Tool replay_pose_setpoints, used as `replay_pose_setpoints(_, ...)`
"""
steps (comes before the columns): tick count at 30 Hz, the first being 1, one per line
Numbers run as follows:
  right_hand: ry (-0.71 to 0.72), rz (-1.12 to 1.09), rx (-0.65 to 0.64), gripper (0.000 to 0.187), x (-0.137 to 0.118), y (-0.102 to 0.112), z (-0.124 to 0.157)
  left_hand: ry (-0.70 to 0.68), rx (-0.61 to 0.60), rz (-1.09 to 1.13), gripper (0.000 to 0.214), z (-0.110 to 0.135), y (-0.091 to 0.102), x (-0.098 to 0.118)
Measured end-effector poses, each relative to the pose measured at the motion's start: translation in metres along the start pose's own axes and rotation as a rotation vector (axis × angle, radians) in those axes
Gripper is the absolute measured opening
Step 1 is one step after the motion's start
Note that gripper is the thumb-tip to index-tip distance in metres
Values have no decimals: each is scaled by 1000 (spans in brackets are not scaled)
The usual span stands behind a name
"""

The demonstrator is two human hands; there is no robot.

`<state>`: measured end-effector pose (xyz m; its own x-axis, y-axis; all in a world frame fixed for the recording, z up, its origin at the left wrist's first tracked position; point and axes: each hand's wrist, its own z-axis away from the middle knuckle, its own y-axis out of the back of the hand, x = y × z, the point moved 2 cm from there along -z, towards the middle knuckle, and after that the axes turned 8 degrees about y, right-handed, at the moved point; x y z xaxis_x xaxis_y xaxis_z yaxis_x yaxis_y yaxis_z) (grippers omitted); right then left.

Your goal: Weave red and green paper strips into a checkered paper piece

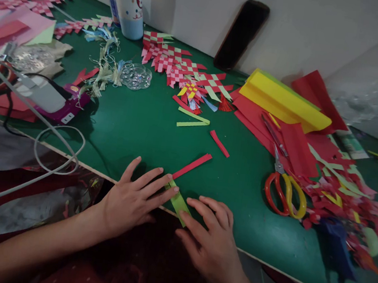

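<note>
My left hand (137,199) lies flat on the green table with its fingertips resting on the upper end of a light green paper strip (178,202). My right hand (209,240) sits just to the lower right, fingers spread, with its fingertips against the strip's lower end. A narrow red paper strip (192,165) runs up and to the right from the left fingertips. Its lower end meets the green strip, though the fingers hide the exact join. A shorter red strip (219,143) lies farther up, apart from both hands.
Woven red-and-green paper pieces (183,72) lie at the table's back. Red-handled scissors (284,196) sit right, beside stacked red and yellow paper (285,100) and scraps (340,197). A white cable (59,148) hangs over the front edge (70,156). A bottle (130,3) and phone (241,35) stand behind.
</note>
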<state>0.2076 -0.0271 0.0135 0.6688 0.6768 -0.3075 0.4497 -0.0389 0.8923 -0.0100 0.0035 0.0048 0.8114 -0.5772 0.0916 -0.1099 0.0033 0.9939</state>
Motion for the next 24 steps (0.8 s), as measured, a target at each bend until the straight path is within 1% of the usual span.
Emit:
replay_pose_setpoints(2, 28, -4, 13, 16, 0, 1, 1, -2, -2, 2, 76, 0, 0, 0)
replay_pose_setpoints(5, 64, 21, -20, 25, 0, -1, 0, -4, -1, 17, 74, 0, 0, 0)
replay_pose_setpoints(7, 87, 48, -38, 29, 0, -3, 0, 0, 2, 25, 74, 0, 0, -1)
replay_pose_setpoints(10, 129, 73, 5, 26, 0, -6, 0, 3, 2, 30, 75, 0, 0, -1)
replay_pose_setpoints(14, 143, 95, 64, 22, 0, -6, -1, 1, 0, 27, 77, -1, 2, 0)
replay_pose_setpoints(17, 156, 97, 80, 26, 0, -5, -2, 12, 9, 42, 81, -1, 4, 0)
replay_pose_setpoints(21, 173, 96, 116, 29, 3, -4, -5, 21, 40, 114, 86, 0, 4, -3)
replay_pose_setpoints(24, 194, 88, 102, 30, 9, 0, -9, 21, 66, 156, 87, 0, 4, -6)
